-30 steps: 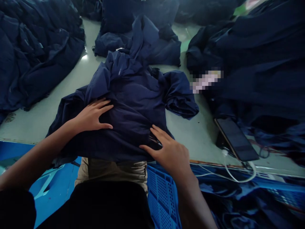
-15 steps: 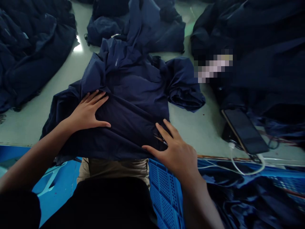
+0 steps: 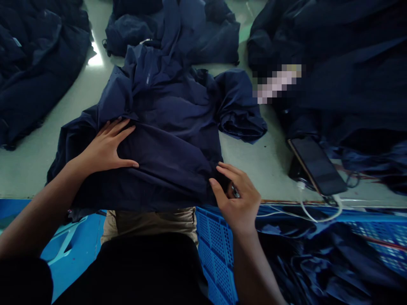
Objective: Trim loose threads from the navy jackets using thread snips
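A navy blue jacket [image 3: 165, 140] lies spread and crumpled on a pale green table [image 3: 263, 169], its sleeve folded out to the right. My left hand [image 3: 108, 146] rests flat on the jacket's lower left, fingers apart, holding nothing. My right hand [image 3: 238, 197] is at the jacket's lower right edge, fingers curled around small metal scissors [image 3: 235, 191]. Most of the scissors are hidden by my fingers.
Large heaps of navy garments [image 3: 41, 55] lie at the left, back and right of the table. A black phone [image 3: 318, 166] with a white cable [image 3: 318, 216] lies at the right, near the front edge. A blue plastic crate [image 3: 216, 254] stands below, beside my khaki-covered lap [image 3: 149, 222].
My right hand has lifted from the jacket and curled around the scissors at the jacket's edge. My left hand stays flat on the jacket, and the whole view has shifted slightly.
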The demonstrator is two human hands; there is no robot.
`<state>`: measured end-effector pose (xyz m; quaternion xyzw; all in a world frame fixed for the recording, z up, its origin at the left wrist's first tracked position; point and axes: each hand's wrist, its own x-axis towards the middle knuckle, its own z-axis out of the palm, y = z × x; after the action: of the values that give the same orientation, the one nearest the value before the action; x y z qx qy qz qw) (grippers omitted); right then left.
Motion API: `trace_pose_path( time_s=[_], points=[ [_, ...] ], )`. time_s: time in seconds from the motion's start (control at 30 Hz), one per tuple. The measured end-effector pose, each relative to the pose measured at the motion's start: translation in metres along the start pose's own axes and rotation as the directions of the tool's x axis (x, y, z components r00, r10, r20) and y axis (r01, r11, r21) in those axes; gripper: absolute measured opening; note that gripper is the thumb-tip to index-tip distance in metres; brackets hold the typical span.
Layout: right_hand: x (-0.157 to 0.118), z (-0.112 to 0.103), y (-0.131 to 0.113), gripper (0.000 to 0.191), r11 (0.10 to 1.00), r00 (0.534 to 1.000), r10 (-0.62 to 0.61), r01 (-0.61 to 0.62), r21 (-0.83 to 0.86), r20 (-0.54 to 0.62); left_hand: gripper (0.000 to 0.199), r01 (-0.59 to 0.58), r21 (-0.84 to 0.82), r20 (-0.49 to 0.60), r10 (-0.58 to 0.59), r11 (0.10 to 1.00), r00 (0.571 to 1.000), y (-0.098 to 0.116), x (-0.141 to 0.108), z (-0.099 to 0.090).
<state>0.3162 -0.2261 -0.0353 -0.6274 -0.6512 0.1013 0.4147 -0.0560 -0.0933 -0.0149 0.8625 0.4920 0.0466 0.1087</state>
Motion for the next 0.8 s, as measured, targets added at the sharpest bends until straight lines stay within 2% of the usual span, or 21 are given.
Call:
trace_pose_path(
  time_s=[0.1, 0.2, 0.27, 0.33, 0.4, 0.43, 0.53, 0.67, 0.73, 0.8],
  points=[
    [-0.001, -0.002, -0.005, 0.025, 0.996, 0.997, 0.069, -0.068, -0.049, 0.02, 0.115, -0.011, -0.014, -0.001, 0.011, 1.0, 1.0, -0.005, -0.001, -0.003],
    [-0.005, -0.003, -0.006, 0.022, 0.993, 0.993, 0.117, -0.118, -0.032, -0.031, 0.114, -0.008, -0.013, -0.022, 0.008, 1.0, 1.0, -0.011, -0.002, -0.005],
    [-0.007, -0.001, -0.006, 0.018, 0.99, 0.981, 0.142, -0.139, 0.033, -0.13, 0.113, -0.006, -0.015, -0.019, 0.006, 1.0, 1.0, -0.013, -0.003, -0.006],
    [-0.01, 0.0, -0.007, 0.012, 0.979, 0.949, 0.193, -0.17, 0.11, -0.249, 0.113, -0.002, -0.023, -0.005, 0.001, 1.0, 1.0, -0.013, -0.003, -0.007],
    [-0.012, 0.0, -0.01, 0.01, 0.974, 0.919, 0.219, -0.189, 0.122, -0.327, 0.113, 0.003, -0.013, -0.008, -0.003, 1.0, 1.0, -0.008, -0.003, -0.006],
    [-0.013, -0.001, -0.013, 0.01, 0.98, 0.919, 0.196, -0.174, 0.095, -0.341, 0.112, 0.0, 0.004, -0.021, 0.0, 1.0, 1.0, -0.004, -0.004, -0.004],
    [-0.011, -0.005, -0.029, 0.009, 1.0, 0.955, 0.013, -0.021, -0.021, -0.297, 0.103, -0.044, 0.09, -0.06, 0.049, 0.995, 0.997, 0.017, -0.005, 0.001],
    [0.011, -0.006, -0.062, 0.022, 0.978, 0.97, -0.202, 0.206, 0.018, -0.138, 0.095, -0.214, 0.117, 0.029, 0.212, 0.97, 0.977, 0.054, -0.006, 0.007],
    [0.033, -0.003, -0.078, 0.026, 0.956, 0.96, -0.279, 0.278, 0.087, -0.011, 0.094, -0.311, 0.082, 0.074, 0.305, 0.947, 0.949, 0.07, -0.006, 0.009],
    [0.061, 0.003, -0.091, 0.023, 0.924, 0.923, -0.366, 0.345, 0.164, 0.119, 0.095, -0.389, 0.044, 0.1, 0.383, 0.92, 0.918, 0.082, -0.004, 0.011]
  ],
)
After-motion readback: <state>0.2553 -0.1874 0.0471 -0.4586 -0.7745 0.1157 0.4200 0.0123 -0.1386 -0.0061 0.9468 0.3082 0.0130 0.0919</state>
